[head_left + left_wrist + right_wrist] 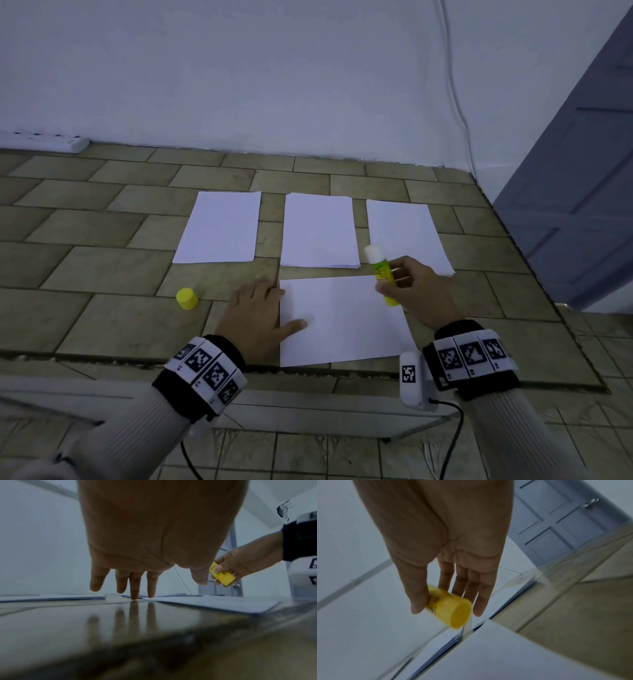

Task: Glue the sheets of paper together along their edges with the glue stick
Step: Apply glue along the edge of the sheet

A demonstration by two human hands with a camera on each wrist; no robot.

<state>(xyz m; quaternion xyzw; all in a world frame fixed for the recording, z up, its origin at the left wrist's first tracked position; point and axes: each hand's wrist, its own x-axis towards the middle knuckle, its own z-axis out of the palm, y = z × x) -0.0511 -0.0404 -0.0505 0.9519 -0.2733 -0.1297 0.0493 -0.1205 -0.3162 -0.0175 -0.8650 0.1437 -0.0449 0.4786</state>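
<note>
A white sheet [342,318] lies sideways on the tiled surface in front of me. My left hand [255,308] lies flat at its left edge, fingers straight, thumb on the paper; its fingertips [133,596] touch the tile. My right hand [414,287] holds the uncapped yellow-green glue stick [383,274] above the sheet's upper right corner, white glue end up and tilted away. The glue stick [448,608] sits between thumb and fingers in the right wrist view, and the glue stick [222,574] shows in the left wrist view too. Three paper piles lie behind: left [219,228], middle [318,231], right [407,233].
The glue stick's yellow cap [186,298] stands on the tiles left of my left hand. A white power strip [44,141] lies against the wall at far left. A cable [459,102] hangs down the wall. A grey door [582,171] stands at the right, past the surface's edge.
</note>
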